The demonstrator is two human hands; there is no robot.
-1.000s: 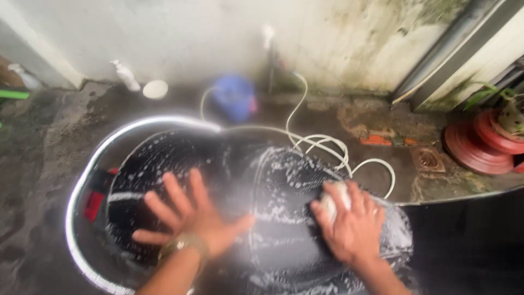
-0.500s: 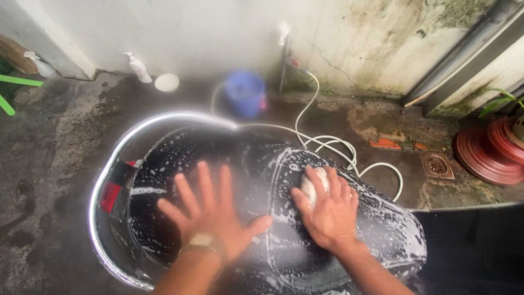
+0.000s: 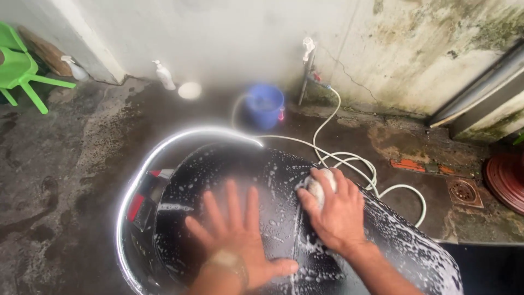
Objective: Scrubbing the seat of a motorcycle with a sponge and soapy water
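- Head view: the left hand (image 3: 237, 237) lies flat with fingers spread wide on the glossy black soapy motorbike seat (image 3: 273, 180), holding nothing.
- The right hand (image 3: 335, 210) is curled around a pale round sponge (image 3: 319, 186), pressing it onto the seat's foamy surface just right of the left hand.
- A curved chrome grab rail (image 3: 136, 186) rims the seat's rear end.
- Beyond, on wet concrete, a blue plastic bucket (image 3: 265, 106) stands near a white coiled hose (image 3: 349, 158) below a wall tap (image 3: 308, 49).
- A green plastic chair (image 3: 16, 68) stands far left.

Glossy black soapy seat (image 3: 262, 180), shiny chrome rail (image 3: 143, 175), soft white sponge (image 3: 319, 186), blue plastic bucket (image 3: 265, 106), rough wet concrete floor (image 3: 65, 164)
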